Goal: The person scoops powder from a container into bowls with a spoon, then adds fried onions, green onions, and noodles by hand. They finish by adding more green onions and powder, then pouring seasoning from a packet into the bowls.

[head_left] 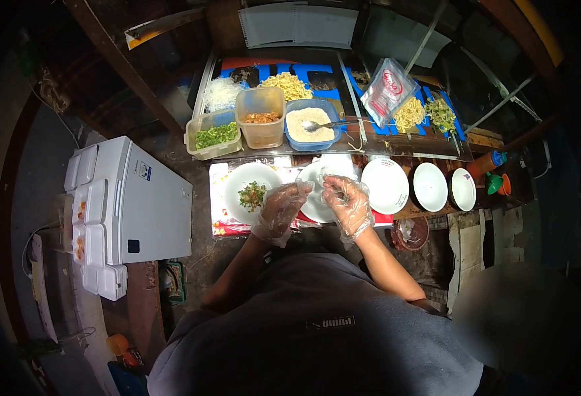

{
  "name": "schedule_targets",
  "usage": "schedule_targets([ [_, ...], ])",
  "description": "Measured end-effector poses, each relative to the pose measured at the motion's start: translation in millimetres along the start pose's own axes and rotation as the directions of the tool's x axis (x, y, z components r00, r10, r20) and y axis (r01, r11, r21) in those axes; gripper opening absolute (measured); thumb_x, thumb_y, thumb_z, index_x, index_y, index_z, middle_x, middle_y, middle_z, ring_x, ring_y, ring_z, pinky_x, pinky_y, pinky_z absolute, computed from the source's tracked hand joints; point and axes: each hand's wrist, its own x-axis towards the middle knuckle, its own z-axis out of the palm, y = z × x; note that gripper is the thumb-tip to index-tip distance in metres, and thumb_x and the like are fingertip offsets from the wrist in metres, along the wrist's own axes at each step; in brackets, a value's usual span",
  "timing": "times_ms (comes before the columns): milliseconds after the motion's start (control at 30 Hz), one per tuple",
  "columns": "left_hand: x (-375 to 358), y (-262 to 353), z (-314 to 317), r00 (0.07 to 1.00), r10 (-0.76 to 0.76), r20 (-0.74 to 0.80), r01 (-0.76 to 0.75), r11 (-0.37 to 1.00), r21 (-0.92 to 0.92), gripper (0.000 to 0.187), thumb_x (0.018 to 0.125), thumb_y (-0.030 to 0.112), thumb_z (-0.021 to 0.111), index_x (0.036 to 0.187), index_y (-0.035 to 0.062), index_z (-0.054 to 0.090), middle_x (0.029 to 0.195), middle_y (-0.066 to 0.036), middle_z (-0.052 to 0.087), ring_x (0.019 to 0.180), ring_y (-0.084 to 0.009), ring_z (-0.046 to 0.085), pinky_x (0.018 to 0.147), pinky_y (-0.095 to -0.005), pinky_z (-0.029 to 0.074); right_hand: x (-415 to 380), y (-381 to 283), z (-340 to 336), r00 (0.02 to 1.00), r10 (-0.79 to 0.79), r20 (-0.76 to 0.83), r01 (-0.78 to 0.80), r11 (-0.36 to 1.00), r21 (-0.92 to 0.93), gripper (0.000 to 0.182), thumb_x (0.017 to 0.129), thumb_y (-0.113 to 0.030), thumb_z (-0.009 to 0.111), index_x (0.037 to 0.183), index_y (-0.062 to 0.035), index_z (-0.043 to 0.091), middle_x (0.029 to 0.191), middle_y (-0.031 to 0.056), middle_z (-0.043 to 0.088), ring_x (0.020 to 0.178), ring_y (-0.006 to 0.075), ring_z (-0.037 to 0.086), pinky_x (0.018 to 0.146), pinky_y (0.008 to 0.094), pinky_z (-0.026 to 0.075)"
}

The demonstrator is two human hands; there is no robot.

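Head view: both gloved hands, left hand (279,211) and right hand (348,206), half-curled over a plate (317,208), grip unclear.

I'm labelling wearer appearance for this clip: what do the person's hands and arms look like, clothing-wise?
Both the left hand and right hand wear loose, crinkled, clear plastic gloves ending near the wrists. The forearms are bare; a dark grey top with a small chest logo covers the upper arms.

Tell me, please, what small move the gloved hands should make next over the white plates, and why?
Probably reach the right hand forward to the metal spoon in the blue tub of pale crumbs. Both gloved hands, the left hand too, hover over the bare white plate, while the neighbouring white bowl already holds chopped greens; the bare one seems next.
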Motion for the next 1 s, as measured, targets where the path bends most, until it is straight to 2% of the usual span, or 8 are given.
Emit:
schedule_targets([
  [100, -1, 1, -4, 0.999, -0.031, -0.018, 0.030, 0.998, -0.059, 0.020, 0.088, -0.004, 0.055, 0.107, -0.0003, 0.059, 0.103, -0.023, 0.064, 0.096, -0.0361, 0.066, 0.081, -0.0442, 0.054, 1, -5, 4, 1.000, -0.009, 0.019, 0.009, 1.000, 0.000, 0.034, 0.085, -0.010, 0.069, 0.118, -0.0042, 0.064, 0.110, 0.0116, 0.065, 0.100, 0.0189, 0.065, 0.086, 0.0298, 0.051],
  [200, -4, -7, -7, 0.981, 0.191, -0.047, -0.191, 0.982, 0.007, 0.030, 0.084, -0.009, 0.056, 0.112, 0.0013, 0.055, 0.103, -0.024, 0.062, 0.093, -0.0377, 0.066, 0.078, -0.0457, 0.055, 3, -8, 7, 0.999, -0.029, 0.036, 0.030, 0.999, -0.027, 0.033, 0.085, -0.009, 0.069, 0.118, -0.0042, 0.064, 0.109, 0.0120, 0.065, 0.100, 0.0196, 0.065, 0.086, 0.0299, 0.051],
  [400, -10, -11, -9, 0.970, 0.227, -0.083, -0.227, 0.974, -0.002, 0.036, 0.082, 0.008, 0.057, 0.117, 0.0037, 0.056, 0.113, -0.022, 0.063, 0.098, -0.0382, 0.064, 0.081, -0.0472, 0.053, 0, -9, 12, 0.999, -0.031, 0.035, 0.032, 0.999, -0.040, 0.033, 0.085, -0.007, 0.069, 0.117, -0.0042, 0.064, 0.108, 0.0114, 0.066, 0.100, 0.0197, 0.065, 0.086, 0.0300, 0.051],
  [467, -12, -15, -13, 0.983, 0.177, 0.051, -0.179, 0.983, 0.028, 0.039, 0.080, 0.009, 0.056, 0.118, 0.0030, 0.055, 0.114, -0.023, 0.062, 0.097, -0.0388, 0.065, 0.080, -0.0468, 0.053, -2, -8, 13, 0.999, -0.023, 0.025, 0.024, 0.999, -0.036, 0.033, 0.085, -0.007, 0.069, 0.117, -0.0041, 0.064, 0.107, 0.0111, 0.066, 0.100, 0.0194, 0.065, 0.086, 0.0298, 0.051],
  [567, -6, -7, -11, 0.997, 0.076, 0.023, -0.077, 0.996, 0.038, 0.012, 0.090, 0.004, 0.057, 0.101, -0.0003, 0.060, 0.105, -0.020, 0.065, 0.096, -0.0311, 0.066, 0.082, -0.0389, 0.054, -5, -8, 13, 1.000, -0.027, 0.008, 0.027, 1.000, -0.001, 0.033, 0.084, -0.007, 0.069, 0.117, -0.0041, 0.064, 0.108, 0.0109, 0.066, 0.101, 0.0191, 0.065, 0.087, 0.0294, 0.051],
  [700, -9, -5, -9, 0.997, -0.071, 0.018, 0.072, 0.993, -0.091, 0.012, 0.091, 0.006, 0.057, 0.101, 0.0004, 0.059, 0.105, -0.020, 0.065, 0.097, -0.0309, 0.066, 0.082, -0.0394, 0.053, -8, -11, 11, 1.000, -0.030, -0.001, 0.030, 0.999, -0.025, 0.033, 0.084, -0.006, 0.069, 0.117, -0.0038, 0.064, 0.107, 0.0106, 0.066, 0.101, 0.0187, 0.064, 0.086, 0.0289, 0.050],
  [867, -2, -2, -17, 0.984, 0.178, 0.021, -0.178, 0.984, -0.002, 0.017, 0.094, 0.008, 0.053, 0.109, 0.0026, 0.058, 0.108, -0.021, 0.064, 0.098, -0.0345, 0.065, 0.083, -0.0423, 0.053, -11, -10, 15, 0.999, -0.028, -0.016, 0.028, 0.999, -0.016, 0.033, 0.085, -0.006, 0.068, 0.117, -0.0034, 0.064, 0.106, 0.0106, 0.066, 0.100, 0.0186, 0.064, 0.086, 0.0286, 0.050],
  [1000, -10, -6, -24, 0.984, 0.176, 0.012, -0.176, 0.984, 0.003, 0.019, 0.094, 0.010, 0.053, 0.111, 0.0034, 0.057, 0.109, -0.021, 0.063, 0.099, -0.0358, 0.065, 0.084, -0.0440, 0.053, -12, -14, 21, 0.999, -0.038, -0.009, 0.038, 0.998, -0.047, 0.033, 0.084, -0.007, 0.068, 0.117, -0.0030, 0.064, 0.106, 0.0110, 0.066, 0.100, 0.0190, 0.064, 0.086, 0.0294, 0.050],
])
